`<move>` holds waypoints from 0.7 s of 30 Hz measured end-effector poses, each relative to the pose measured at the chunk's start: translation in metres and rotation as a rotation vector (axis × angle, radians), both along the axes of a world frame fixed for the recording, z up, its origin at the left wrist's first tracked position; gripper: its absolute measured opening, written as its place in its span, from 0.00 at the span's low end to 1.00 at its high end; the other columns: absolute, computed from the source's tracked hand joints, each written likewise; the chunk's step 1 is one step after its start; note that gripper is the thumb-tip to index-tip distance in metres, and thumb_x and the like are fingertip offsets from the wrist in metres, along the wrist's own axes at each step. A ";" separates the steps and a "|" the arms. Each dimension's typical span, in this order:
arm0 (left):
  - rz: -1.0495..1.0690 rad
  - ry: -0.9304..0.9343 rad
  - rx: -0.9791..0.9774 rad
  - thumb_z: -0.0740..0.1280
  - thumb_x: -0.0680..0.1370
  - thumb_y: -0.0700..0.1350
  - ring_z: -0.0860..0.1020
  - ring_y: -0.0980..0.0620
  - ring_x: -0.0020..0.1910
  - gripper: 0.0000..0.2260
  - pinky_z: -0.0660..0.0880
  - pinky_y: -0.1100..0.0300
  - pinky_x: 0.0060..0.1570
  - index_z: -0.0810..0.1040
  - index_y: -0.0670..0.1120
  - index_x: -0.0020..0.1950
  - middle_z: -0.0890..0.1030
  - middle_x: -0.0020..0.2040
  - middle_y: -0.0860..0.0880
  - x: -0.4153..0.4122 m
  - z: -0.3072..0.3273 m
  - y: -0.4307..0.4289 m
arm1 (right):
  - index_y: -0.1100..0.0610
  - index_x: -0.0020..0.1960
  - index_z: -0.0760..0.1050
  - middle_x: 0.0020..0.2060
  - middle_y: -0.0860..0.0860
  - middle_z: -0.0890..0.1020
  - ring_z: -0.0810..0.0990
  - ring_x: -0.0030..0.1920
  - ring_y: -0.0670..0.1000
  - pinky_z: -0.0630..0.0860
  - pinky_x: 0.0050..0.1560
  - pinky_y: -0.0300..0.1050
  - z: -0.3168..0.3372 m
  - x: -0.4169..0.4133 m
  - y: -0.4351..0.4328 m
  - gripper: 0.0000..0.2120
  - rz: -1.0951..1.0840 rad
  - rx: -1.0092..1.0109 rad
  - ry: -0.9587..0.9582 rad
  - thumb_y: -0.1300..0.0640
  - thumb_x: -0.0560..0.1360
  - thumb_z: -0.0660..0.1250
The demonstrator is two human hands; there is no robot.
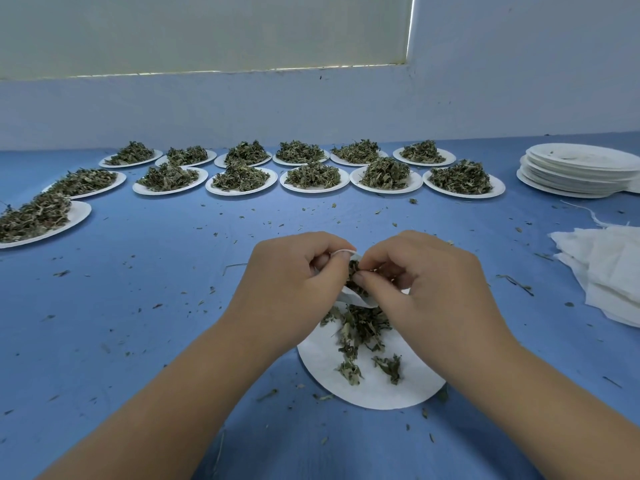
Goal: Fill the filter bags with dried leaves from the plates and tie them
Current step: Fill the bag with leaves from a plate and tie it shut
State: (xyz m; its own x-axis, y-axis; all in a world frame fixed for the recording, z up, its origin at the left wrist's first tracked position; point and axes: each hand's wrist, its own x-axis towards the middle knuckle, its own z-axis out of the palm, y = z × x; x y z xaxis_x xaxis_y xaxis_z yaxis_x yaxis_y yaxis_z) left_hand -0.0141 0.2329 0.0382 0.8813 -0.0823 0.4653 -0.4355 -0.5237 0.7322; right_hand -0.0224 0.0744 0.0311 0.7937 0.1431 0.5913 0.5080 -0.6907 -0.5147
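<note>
Both hands meet over the near plate [374,389] in the head view, the only one I have. The left hand [294,275] grips the mouth of a filter bag [356,301], fingers curled round its white rim, and holds it just above that plate. The right hand [426,271] is narrowed to a pinch on a tuft of dried leaves [353,282] right at the opening. I cannot tell how full the bag is, since the hands cover most of it.

I judge the bag thin, limp and almost weightless. It will fold shut unless the rim is held apart, so the rim is the place to grip it, and the neck just below it when tying. A fine white loop shows at the top edge, possibly a drawstring, though I cannot be sure. The leaves look light, dry and brittle. Squeezed hard they will crumble, and they shed easily, as the crumbs strewn over the blue bench [138,306] suggest. Small loose pinches suit them best.

I count thirteen heaped plates [462,195]: six in the back row, six in the row in front, and one at the far left, cut by the frame edge. The near plate makes a fourteenth and carries only a thin scatter of leaves. At the far right stands one stack of empty plates [571,181], and nearer me lies one pile of unused bags [609,271]. I cannot count the pieces in either. One bag is in hand.
</note>
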 end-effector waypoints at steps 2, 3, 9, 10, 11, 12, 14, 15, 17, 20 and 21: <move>0.003 -0.004 0.000 0.68 0.75 0.41 0.69 0.60 0.26 0.08 0.65 0.73 0.29 0.85 0.52 0.42 0.76 0.28 0.49 0.000 0.000 0.000 | 0.49 0.42 0.80 0.38 0.43 0.77 0.77 0.40 0.44 0.77 0.43 0.42 0.000 0.000 0.001 0.06 0.037 0.015 0.003 0.60 0.71 0.72; 0.003 -0.006 -0.003 0.68 0.75 0.41 0.69 0.60 0.26 0.08 0.65 0.73 0.29 0.85 0.52 0.42 0.76 0.28 0.48 0.000 0.001 0.000 | 0.50 0.43 0.81 0.39 0.44 0.78 0.77 0.41 0.45 0.78 0.43 0.46 0.000 0.000 0.001 0.06 0.048 0.006 0.005 0.61 0.72 0.71; -0.001 -0.023 -0.012 0.67 0.76 0.41 0.73 0.60 0.28 0.11 0.67 0.73 0.30 0.83 0.57 0.40 0.79 0.30 0.50 0.001 0.000 0.000 | 0.53 0.49 0.83 0.37 0.49 0.83 0.78 0.41 0.51 0.77 0.40 0.48 0.004 -0.005 0.004 0.17 0.086 -0.152 -0.014 0.66 0.72 0.59; 0.000 -0.027 -0.018 0.67 0.76 0.41 0.74 0.60 0.28 0.12 0.67 0.73 0.30 0.82 0.58 0.40 0.80 0.31 0.52 0.001 0.001 0.000 | 0.53 0.49 0.82 0.36 0.48 0.82 0.76 0.41 0.51 0.76 0.39 0.49 0.005 -0.006 0.004 0.19 0.076 -0.194 0.010 0.65 0.70 0.56; 0.001 -0.030 -0.023 0.68 0.76 0.41 0.74 0.61 0.29 0.13 0.68 0.74 0.30 0.82 0.59 0.40 0.80 0.32 0.53 0.001 0.001 0.000 | 0.52 0.49 0.81 0.34 0.47 0.81 0.73 0.41 0.50 0.74 0.38 0.50 0.005 -0.007 0.004 0.20 0.068 -0.234 0.039 0.65 0.70 0.54; -0.003 -0.034 -0.024 0.68 0.76 0.41 0.74 0.61 0.29 0.14 0.68 0.74 0.30 0.81 0.60 0.40 0.80 0.32 0.53 0.001 0.001 0.000 | 0.51 0.50 0.81 0.33 0.47 0.79 0.69 0.40 0.49 0.73 0.38 0.49 0.005 -0.006 0.004 0.21 0.064 -0.265 0.069 0.66 0.70 0.53; -0.011 -0.042 -0.013 0.67 0.77 0.41 0.74 0.62 0.28 0.14 0.67 0.74 0.30 0.81 0.61 0.40 0.80 0.32 0.53 0.000 0.001 0.000 | 0.49 0.52 0.79 0.31 0.47 0.74 0.65 0.40 0.46 0.70 0.38 0.45 0.004 -0.005 0.004 0.21 0.072 -0.298 0.126 0.67 0.71 0.54; -0.013 -0.040 -0.009 0.68 0.77 0.41 0.74 0.61 0.29 0.13 0.68 0.74 0.30 0.81 0.60 0.41 0.81 0.32 0.53 0.000 0.000 0.000 | 0.49 0.52 0.78 0.30 0.47 0.71 0.64 0.41 0.46 0.68 0.37 0.43 0.003 -0.004 0.004 0.21 0.081 -0.306 0.144 0.67 0.71 0.54; -0.013 -0.028 -0.011 0.68 0.76 0.41 0.75 0.60 0.30 0.10 0.69 0.73 0.31 0.83 0.57 0.44 0.81 0.33 0.54 0.000 -0.001 0.000 | 0.49 0.52 0.77 0.30 0.46 0.68 0.63 0.41 0.46 0.67 0.37 0.41 0.001 -0.005 0.004 0.20 0.109 -0.309 0.172 0.67 0.71 0.54; -0.005 -0.037 -0.016 0.68 0.77 0.42 0.75 0.61 0.29 0.11 0.69 0.73 0.30 0.82 0.59 0.43 0.81 0.33 0.54 0.001 -0.001 0.000 | 0.51 0.51 0.79 0.30 0.45 0.71 0.65 0.42 0.46 0.67 0.41 0.40 0.004 -0.005 0.002 0.21 0.149 -0.257 0.185 0.69 0.71 0.55; 0.004 -0.047 -0.022 0.68 0.77 0.42 0.74 0.61 0.29 0.12 0.68 0.73 0.30 0.81 0.60 0.42 0.81 0.33 0.54 0.002 0.000 0.001 | 0.50 0.51 0.80 0.32 0.44 0.75 0.67 0.42 0.45 0.68 0.42 0.38 0.006 -0.006 0.001 0.22 0.167 -0.187 0.173 0.70 0.71 0.56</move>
